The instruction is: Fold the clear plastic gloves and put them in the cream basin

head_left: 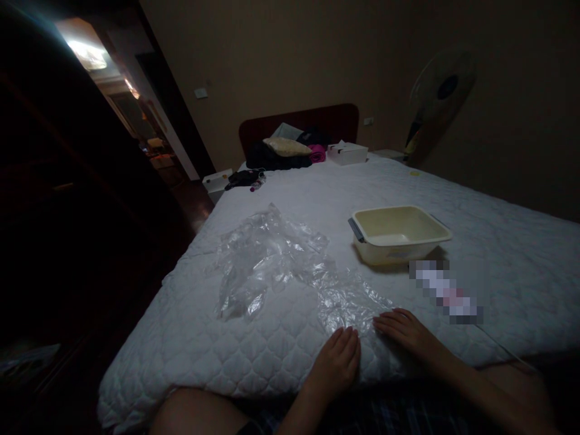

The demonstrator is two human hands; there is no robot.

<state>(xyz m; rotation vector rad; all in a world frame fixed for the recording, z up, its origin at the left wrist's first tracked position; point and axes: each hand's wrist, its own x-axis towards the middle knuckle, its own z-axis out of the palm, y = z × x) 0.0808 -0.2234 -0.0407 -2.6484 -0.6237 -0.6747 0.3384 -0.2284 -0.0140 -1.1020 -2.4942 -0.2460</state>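
A crumpled transparent plastic bag lies spread on the white quilted bed, its narrower end reaching toward me. My left hand rests at the bag's near end, palm down, with its fingers side by side and lying flat. Just to the right, my right hand touches the bag's right edge with its fingers stretched out to the left. Neither hand visibly grips anything. Beyond my right hand stands a cream plastic basin with grey handles, and no contents show in it.
A blurred-out object with a thin cable lies right of my hands. Toward the headboard are a pillow, dark cloth, a pink roll and a white box. A fan stands at the back right.
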